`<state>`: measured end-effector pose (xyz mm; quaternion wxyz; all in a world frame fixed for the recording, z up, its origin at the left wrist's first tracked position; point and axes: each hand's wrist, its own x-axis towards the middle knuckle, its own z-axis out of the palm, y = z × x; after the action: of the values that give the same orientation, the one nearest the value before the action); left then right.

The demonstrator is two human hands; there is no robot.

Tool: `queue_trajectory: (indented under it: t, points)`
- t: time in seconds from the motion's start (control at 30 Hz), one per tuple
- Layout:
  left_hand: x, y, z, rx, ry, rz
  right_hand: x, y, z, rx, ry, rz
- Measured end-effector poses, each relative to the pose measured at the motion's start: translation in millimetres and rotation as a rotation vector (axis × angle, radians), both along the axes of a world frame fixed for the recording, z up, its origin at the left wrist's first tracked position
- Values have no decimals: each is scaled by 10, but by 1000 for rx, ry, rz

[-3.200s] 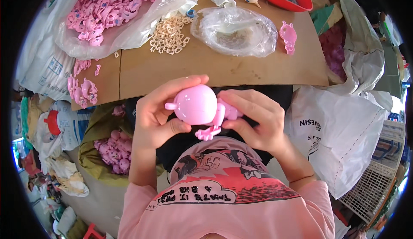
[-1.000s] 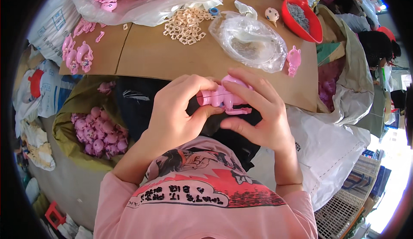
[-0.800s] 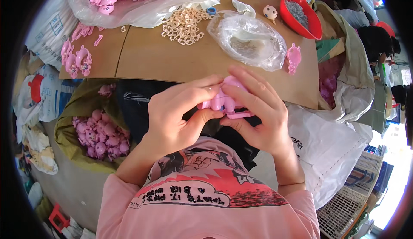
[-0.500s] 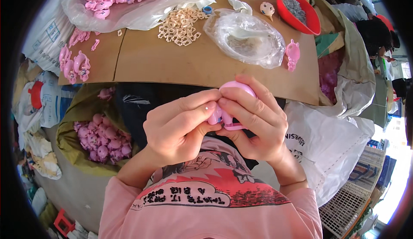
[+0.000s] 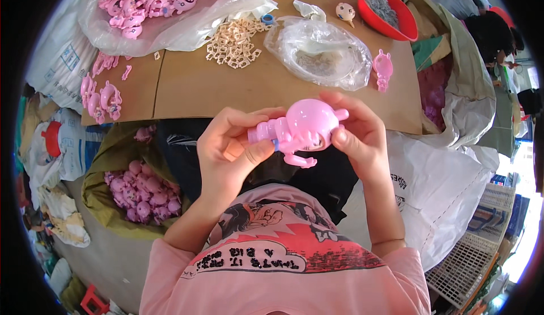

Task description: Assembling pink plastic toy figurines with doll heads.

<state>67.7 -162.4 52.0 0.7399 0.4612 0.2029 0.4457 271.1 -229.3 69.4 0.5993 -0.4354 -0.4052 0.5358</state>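
A glossy pink plastic toy figure (image 5: 310, 123) lies sideways between my hands, just off the table's near edge. Its round head points right and its ribbed lower part points left. My left hand (image 5: 229, 148) grips that lower end between thumb and fingers, beside a small blue detail. The thumb of my right hand (image 5: 360, 136) presses the head near the face side, with the fingers behind it. One small pink limb sticks out below the body. On the table, a flat pink toy part (image 5: 383, 70) rests at the right.
On the cardboard-covered table (image 5: 198, 96) lie beige clips (image 5: 233, 45), a clear plastic bag (image 5: 323, 54), a red scoop (image 5: 396, 26) of grey bits, and a plastic sheet of pink parts (image 5: 153, 0). A sack of pink pieces (image 5: 144, 193) stands below left; a white sack (image 5: 430, 184) is at right.
The toy, earlier mostly covered by my closely set fingers, now lies exposed and turned sideways. My hands have moved apart, one at each end of it.
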Motion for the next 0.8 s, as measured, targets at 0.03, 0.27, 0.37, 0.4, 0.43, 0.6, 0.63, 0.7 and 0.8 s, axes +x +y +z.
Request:
queue_trajectory:
  t: [0.03,0.27,0.37,0.4,0.43,0.6,0.63,0.7,0.8]
  points:
    - [-13,22,-31,-54,60,-80,34,17,9,-66,-12,2]
    - [19,176,-253,-485,50,-560,222,193,-55,-262,-134,274]
    - [26,180,-405,-431,71,-533,67,190,-106,-145,-316,188]
    - [53,182,-414,-398,91,-446,-9,189,-200,-51,-168,52]
    - [56,202,-377,-466,42,-426,6,162,-236,-89,-179,-30]
    - [-11,300,-422,-542,-67,-329,-47,-128,-402,-280,36,48]
    - [1,304,-424,-531,-57,-286,-113,-180,-424,-297,46,111]
    - [26,305,-395,-491,-8,-272,-223,-212,-428,-349,110,187]
    - [26,294,-401,-307,63,-211,-279,-148,-336,-427,106,176]
